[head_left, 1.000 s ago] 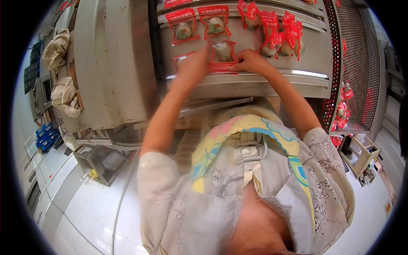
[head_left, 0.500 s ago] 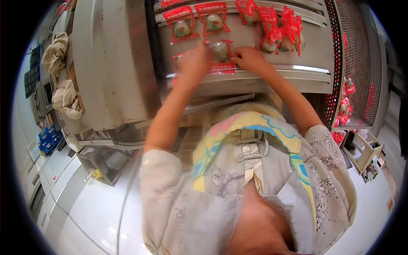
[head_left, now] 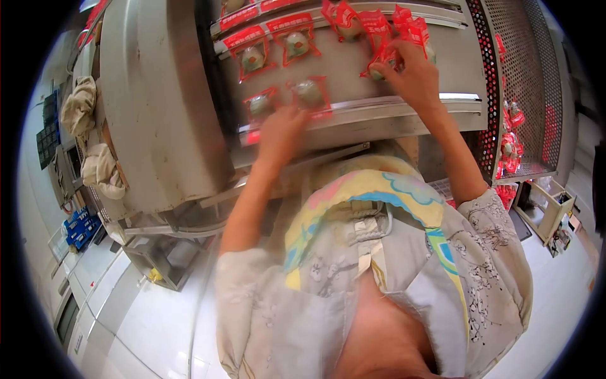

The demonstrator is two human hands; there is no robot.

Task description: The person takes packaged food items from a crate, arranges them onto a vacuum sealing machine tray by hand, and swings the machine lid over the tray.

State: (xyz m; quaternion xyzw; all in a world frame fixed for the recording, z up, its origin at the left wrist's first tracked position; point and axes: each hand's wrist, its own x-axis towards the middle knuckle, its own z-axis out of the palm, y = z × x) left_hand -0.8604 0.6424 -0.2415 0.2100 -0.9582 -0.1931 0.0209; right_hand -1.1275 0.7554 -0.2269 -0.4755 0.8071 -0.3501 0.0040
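Observation:
Red-and-clear packets, each with a round greenish item inside, lie on the metal work surface (head_left: 353, 76). My left hand (head_left: 284, 131) is blurred at the lower edges of two front packets, one at the left (head_left: 260, 106) and one beside it (head_left: 309, 93); its fingers are smeared by motion. Behind them two more packets (head_left: 252, 58) (head_left: 296, 44) lie side by side. On the right, my right hand (head_left: 410, 72) has its fingers closed on a packet (head_left: 379, 68) at the near side of a bunch of packets (head_left: 413, 30).
To the right stands a perforated metal basket (head_left: 527, 95) with more red packets (head_left: 511, 148). A large metal housing (head_left: 164, 101) borders the work surface on the left. Metal rails (head_left: 442, 104) cross the surface. Beige cloths (head_left: 79, 107) hang at the far left.
My right hand has left the front packet and moved right to the bunch, closing on a packet. My left hand has shifted down slightly in view. The whole view has tilted a little.

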